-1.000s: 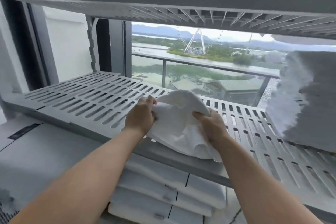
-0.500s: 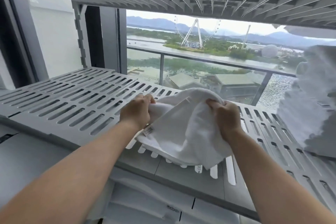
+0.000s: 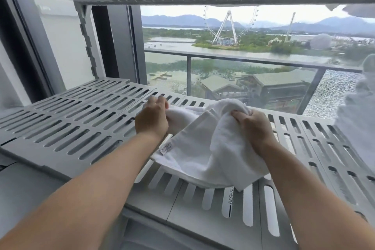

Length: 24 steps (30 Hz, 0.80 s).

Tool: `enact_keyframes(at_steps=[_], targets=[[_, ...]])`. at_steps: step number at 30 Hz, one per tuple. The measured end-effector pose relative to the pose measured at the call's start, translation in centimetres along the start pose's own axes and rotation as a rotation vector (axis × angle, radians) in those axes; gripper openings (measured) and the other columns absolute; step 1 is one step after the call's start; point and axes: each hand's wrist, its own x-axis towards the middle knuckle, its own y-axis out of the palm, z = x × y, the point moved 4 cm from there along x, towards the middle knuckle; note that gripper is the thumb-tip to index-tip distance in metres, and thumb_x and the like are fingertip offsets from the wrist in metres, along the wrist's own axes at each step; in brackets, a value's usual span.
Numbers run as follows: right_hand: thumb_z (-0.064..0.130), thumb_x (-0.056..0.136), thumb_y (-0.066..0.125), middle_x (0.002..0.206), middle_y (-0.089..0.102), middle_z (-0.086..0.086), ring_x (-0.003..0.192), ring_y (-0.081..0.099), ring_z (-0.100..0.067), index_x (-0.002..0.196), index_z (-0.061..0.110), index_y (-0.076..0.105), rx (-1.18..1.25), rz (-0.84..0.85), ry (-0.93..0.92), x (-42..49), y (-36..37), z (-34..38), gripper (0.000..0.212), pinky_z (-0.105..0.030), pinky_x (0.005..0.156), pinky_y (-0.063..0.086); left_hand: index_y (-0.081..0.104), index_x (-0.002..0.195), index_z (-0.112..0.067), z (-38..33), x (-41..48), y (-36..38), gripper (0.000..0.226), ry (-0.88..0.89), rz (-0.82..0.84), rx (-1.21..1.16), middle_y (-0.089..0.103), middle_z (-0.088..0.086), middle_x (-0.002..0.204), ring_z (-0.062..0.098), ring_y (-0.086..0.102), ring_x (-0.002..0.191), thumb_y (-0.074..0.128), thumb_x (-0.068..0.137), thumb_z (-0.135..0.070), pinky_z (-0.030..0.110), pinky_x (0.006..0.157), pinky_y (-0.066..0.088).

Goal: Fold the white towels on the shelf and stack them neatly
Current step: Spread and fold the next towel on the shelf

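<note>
A crumpled white towel (image 3: 211, 148) lies on a grey slatted shelf (image 3: 81, 124) in front of a window. The left hand (image 3: 152, 119) grips its left end; the right hand (image 3: 253, 128) clutches a bunched fold at its top. A blurred white pile (image 3: 357, 119), possibly more towels, sits at the right edge.

Towel label (image 3: 166, 149) print illegible
</note>
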Motion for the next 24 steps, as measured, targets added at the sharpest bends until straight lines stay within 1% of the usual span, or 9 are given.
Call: enact_keyframes(at_steps=[3, 5, 7, 10, 13, 15, 17, 20, 24], targets=[[0.039, 0.085, 0.060, 0.080, 0.073, -0.004, 0.081, 0.067, -0.024, 0.084, 0.013, 0.072, 0.000, -0.024, 0.013, -0.8, -0.1, -0.2, 0.029, -0.039, 0.077, 0.053, 0.064, 0.097, -0.019, 0.1, 0.8, -0.7, 0.016, -0.013, -0.028, 0.018, 0.050, 0.006, 0.128, 0.030, 0.054, 0.113, 0.070, 0.086, -0.027, 0.044, 0.069, 0.052], [0.040, 0.085, 0.060, 0.079, 0.073, 0.000, 0.080, 0.067, -0.020, 0.084, 0.015, 0.071, 0.000, -0.045, 0.024, -1.3, -0.1, -0.5, 0.028, -0.034, 0.069, 0.050, 0.074, 0.094, -0.019, -0.7, 0.8, -0.9, 0.015, 0.120, -0.032, 0.016, 0.050, 0.005, 0.141, 0.029, 0.051, 0.125, 0.071, 0.087, -0.033, 0.047, 0.084, 0.054], [0.041, 0.086, 0.059, 0.077, 0.071, 0.004, 0.077, 0.065, -0.015, 0.083, 0.017, 0.070, -0.015, -0.081, 0.036, -2.0, -0.1, -0.4, 0.027, -0.029, 0.063, 0.044, 0.077, 0.082, -0.018, -2.2, 0.5, -0.9, 0.026, 0.322, -0.009, -0.055, 0.054, 0.007, 0.144, 0.029, 0.051, 0.129, 0.065, 0.091, -0.039, 0.046, 0.097, 0.049], [0.043, 0.087, 0.056, 0.073, 0.069, 0.008, 0.073, 0.064, -0.011, 0.081, 0.021, 0.067, -0.059, -0.130, 0.034, -2.9, 0.2, -0.2, 0.025, -0.028, 0.058, 0.040, 0.066, 0.062, -0.019, -4.5, -0.7, 0.2, 0.056, 0.415, 0.258, -0.150, 0.055, 0.009, 0.144, 0.026, 0.046, 0.135, 0.045, 0.097, -0.058, 0.045, 0.111, 0.033], [0.045, 0.087, 0.054, 0.070, 0.065, 0.013, 0.068, 0.058, -0.002, 0.080, 0.029, 0.061, -0.099, -0.235, 0.006, -4.6, 0.7, 0.4, 0.019, -0.022, 0.057, 0.037, 0.063, 0.082, -0.023, -5.3, -1.5, 1.4, 0.055, 0.372, 0.478, -0.092, 0.054, 0.009, 0.139, 0.027, 0.046, 0.131, 0.043, 0.089, -0.074, 0.050, 0.112, 0.030], [0.044, 0.087, 0.055, 0.066, 0.058, 0.019, 0.063, 0.051, 0.005, 0.080, 0.032, 0.056, -0.162, -0.306, -0.043, -5.6, 1.0, 0.9, 0.014, -0.018, 0.056, 0.034, 0.063, 0.098, -0.022, -5.6, -2.1, 1.7, 0.054, 0.368, 0.544, -0.136, 0.053, 0.011, 0.137, 0.030, 0.045, 0.131, 0.051, 0.086, -0.074, 0.050, 0.112, 0.032], [0.041, 0.090, 0.057, 0.068, 0.053, 0.020, 0.062, 0.050, -0.004, 0.088, 0.033, 0.057, -0.214, -0.349, -0.083, -6.3, 1.2, 1.1, 0.008, -0.024, 0.058, 0.035, 0.065, 0.108, -0.019, -6.1, -2.8, 1.8, 0.050, 0.387, 0.556, -0.192, 0.056, 0.012, 0.131, 0.033, 0.044, 0.132, 0.059, 0.087, -0.064, 0.048, 0.112, 0.033], [0.038, 0.094, 0.058, 0.073, 0.054, 0.017, 0.072, 0.053, -0.019, 0.101, 0.024, 0.064, -0.248, -0.397, -0.079, -6.9, 0.9, 0.9, 0.017, -0.028, 0.067, 0.035, 0.063, 0.092, -0.020, -6.3, -4.0, 1.4, 0.026, 0.414, 0.499, -0.249, 0.057, 0.007, 0.112, 0.033, 0.049, 0.121, 0.062, 0.089, -0.046, 0.047, 0.109, 0.036], [0.031, 0.097, 0.056, 0.093, 0.071, -0.014, 0.089, 0.064, -0.037, 0.106, 0.010, 0.063, -0.275, -0.518, -0.043, -7.8, 0.3, 0.9, 0.024, -0.033, 0.071, 0.038, 0.051, 0.069, -0.023, -5.0, -4.8, -0.7, 0.021, 0.365, 0.494, -0.280, 0.055, 0.004, 0.103, 0.030, 0.055, 0.107, 0.060, 0.081, -0.037, 0.044, 0.098, 0.045]])
